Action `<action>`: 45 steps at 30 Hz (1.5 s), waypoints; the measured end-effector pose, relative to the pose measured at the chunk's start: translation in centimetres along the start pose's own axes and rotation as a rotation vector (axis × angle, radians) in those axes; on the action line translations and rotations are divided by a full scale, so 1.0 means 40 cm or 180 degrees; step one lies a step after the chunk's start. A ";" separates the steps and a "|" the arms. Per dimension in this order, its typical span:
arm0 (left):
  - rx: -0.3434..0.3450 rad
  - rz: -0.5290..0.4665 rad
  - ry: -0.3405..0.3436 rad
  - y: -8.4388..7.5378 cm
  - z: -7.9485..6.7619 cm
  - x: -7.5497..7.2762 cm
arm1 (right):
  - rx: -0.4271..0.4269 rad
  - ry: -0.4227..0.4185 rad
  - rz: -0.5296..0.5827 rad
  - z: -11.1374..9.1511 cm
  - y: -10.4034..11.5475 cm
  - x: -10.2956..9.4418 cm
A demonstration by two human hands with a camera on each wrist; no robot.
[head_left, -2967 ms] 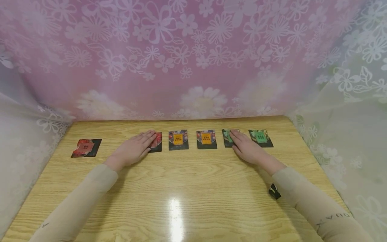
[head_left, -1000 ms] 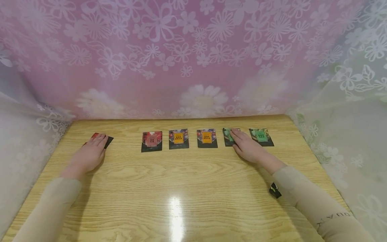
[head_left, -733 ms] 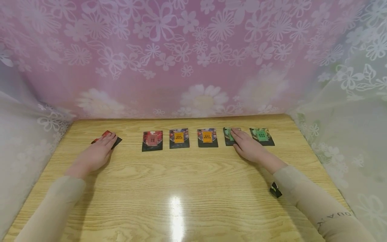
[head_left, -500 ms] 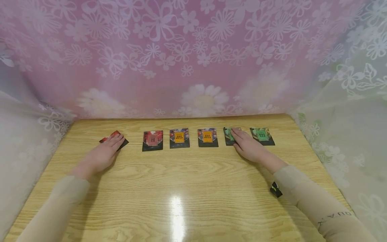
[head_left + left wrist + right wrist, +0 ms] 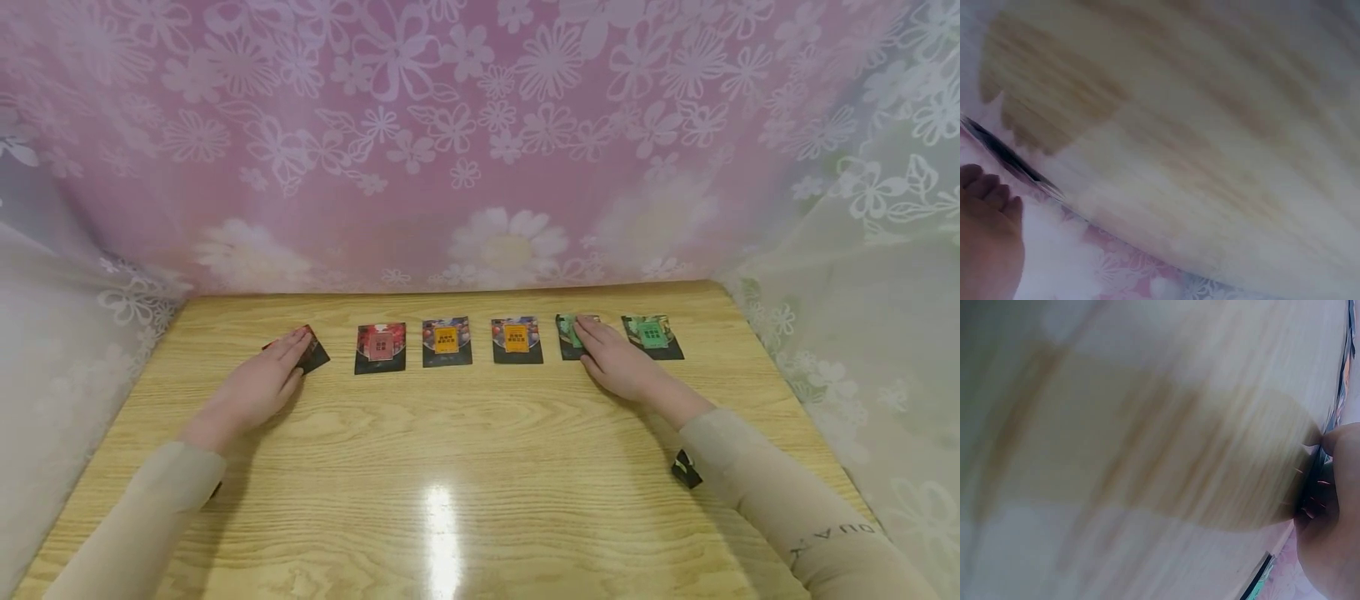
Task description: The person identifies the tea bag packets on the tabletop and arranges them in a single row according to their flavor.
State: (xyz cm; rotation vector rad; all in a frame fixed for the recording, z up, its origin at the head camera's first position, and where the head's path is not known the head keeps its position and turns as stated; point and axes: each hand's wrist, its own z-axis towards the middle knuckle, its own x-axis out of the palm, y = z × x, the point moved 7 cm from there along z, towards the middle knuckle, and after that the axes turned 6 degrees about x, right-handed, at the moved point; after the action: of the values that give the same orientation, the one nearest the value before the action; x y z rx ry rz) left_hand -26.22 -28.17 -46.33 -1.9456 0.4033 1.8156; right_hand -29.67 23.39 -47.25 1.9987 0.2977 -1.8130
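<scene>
In the head view my left hand (image 5: 258,383) lies with straight fingers on a tilted red-and-black packet (image 5: 313,357), covering much of it. The left wrist view catches the fingers (image 5: 991,194) low over that packet's thin dark edge. To the right of it lies a second red packet (image 5: 380,348), upright in the row. My right hand (image 5: 618,362) rests its flat fingers on a green-and-black packet (image 5: 567,337), partly hiding it. Another green packet (image 5: 652,337) sits just beyond that hand's right side.
Between the hands, two yellow-labelled packets (image 5: 447,342) continue the row. A small black object (image 5: 686,469) shows beside the right sleeve. The wooden table (image 5: 465,467) ends at a pink flowered curtain (image 5: 420,200), with pale curtains at both sides.
My left hand has left the second red packet, gone to the far-left one, and slid it rightward, turning it askew. My right hand has stayed put.
</scene>
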 end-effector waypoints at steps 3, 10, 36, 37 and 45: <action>-0.0155 -0.0001 0.0072 0.003 0.010 0.004 | 0.0006 -0.0005 0.0002 0.000 0.002 -0.001; -0.0228 0.0038 0.0202 0.001 0.029 0.016 | -0.0008 -0.0021 0.0021 0.000 0.009 -0.007; 0.0217 -0.0076 0.0179 -0.027 0.019 0.011 | 0.0004 -0.0022 -0.0015 -0.003 0.005 -0.009; 0.0224 -0.0067 0.0158 -0.028 0.020 0.010 | -0.0002 -0.0030 -0.0013 -0.003 0.006 -0.009; 0.0242 0.0032 0.0127 -0.030 0.026 0.016 | 0.0003 -0.0017 0.0034 -0.002 0.005 -0.006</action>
State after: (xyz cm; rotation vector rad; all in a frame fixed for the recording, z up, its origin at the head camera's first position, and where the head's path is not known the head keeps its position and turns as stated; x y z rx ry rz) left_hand -26.47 -26.56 -46.84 -1.9339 0.4886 1.7441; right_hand -29.55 23.27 -46.96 1.9919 0.2840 -1.8120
